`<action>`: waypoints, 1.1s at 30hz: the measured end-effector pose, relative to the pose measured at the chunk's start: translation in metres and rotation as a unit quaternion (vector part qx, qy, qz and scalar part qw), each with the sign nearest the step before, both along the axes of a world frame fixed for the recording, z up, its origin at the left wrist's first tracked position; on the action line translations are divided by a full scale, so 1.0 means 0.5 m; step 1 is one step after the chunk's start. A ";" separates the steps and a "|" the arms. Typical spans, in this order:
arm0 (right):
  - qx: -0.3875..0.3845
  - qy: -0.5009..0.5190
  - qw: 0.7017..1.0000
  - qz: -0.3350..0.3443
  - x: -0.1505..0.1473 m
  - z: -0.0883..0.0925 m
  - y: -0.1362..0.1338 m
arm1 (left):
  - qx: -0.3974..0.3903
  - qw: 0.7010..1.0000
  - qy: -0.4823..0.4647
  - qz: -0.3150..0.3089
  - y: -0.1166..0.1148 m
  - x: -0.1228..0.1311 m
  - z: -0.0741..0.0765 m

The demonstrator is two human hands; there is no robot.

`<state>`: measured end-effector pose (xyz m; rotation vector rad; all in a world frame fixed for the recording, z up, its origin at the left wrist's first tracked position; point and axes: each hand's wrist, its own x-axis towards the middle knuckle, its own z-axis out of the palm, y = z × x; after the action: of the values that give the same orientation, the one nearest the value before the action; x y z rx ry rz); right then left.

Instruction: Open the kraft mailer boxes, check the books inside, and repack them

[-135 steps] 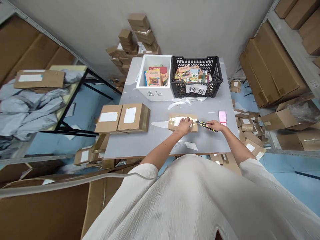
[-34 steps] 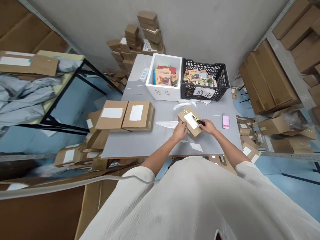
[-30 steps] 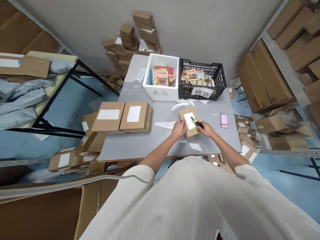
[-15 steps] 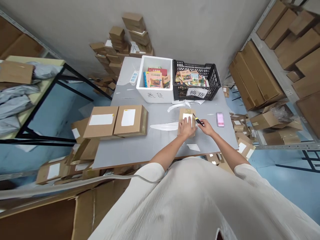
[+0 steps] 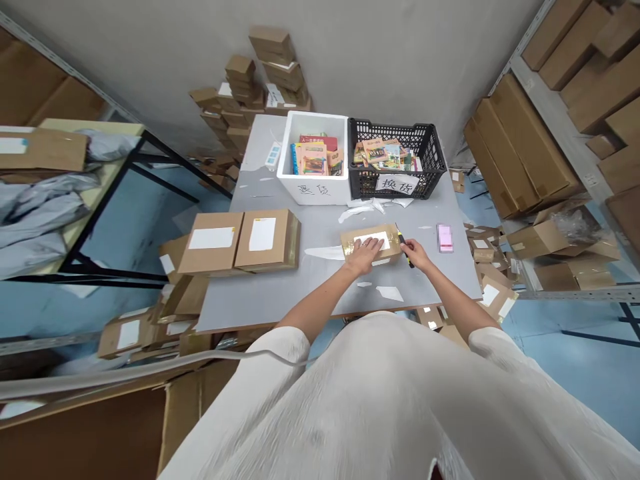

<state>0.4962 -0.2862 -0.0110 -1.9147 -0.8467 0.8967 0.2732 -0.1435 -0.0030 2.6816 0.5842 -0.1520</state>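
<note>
The left hand (image 5: 365, 257) lies palm down on a small cardboard box (image 5: 395, 242), its fingers somewhat spread over the white label (image 5: 381, 238) on top. The right hand (image 5: 415, 254) is closed around a black and yellow knife (image 5: 404, 245), its blade end pointing toward the table's far edge. The knife is at the right end of the box; whether the blade touches the cardboard is too small to tell. The box sits in the right half of the table (image 5: 320, 290), back from the near edge, its long sides running roughly along that edge.

Nearer the right edge lies a phone (image 5: 445, 238) with a lit pink screen. A paper scrap (image 5: 389, 293) lies by the near edge. Toward the left edge, two larger labelled boxes (image 5: 265, 238) stand side by side. Along the far edge, a white foam bin (image 5: 314, 191) and a black crate (image 5: 361, 181) stand next to each other, both holding books, the crate closer to the far right corner.
</note>
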 end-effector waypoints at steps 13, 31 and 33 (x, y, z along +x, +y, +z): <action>-0.050 0.108 0.993 0.026 0.026 0.044 -0.050 | 0.015 0.999 -0.031 0.024 -0.038 0.008 -0.002; -0.112 -0.219 0.924 0.292 0.174 0.091 0.004 | 0.030 0.999 -0.007 0.037 -0.036 0.031 -0.017; -0.126 -0.269 0.900 0.319 0.180 0.089 0.020 | 0.026 0.999 -0.013 0.040 -0.038 0.028 -0.020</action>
<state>0.5862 -0.2761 0.0336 -2.1835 -1.8440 0.8778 0.2873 -0.1624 -0.0131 2.7005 0.6946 -0.0819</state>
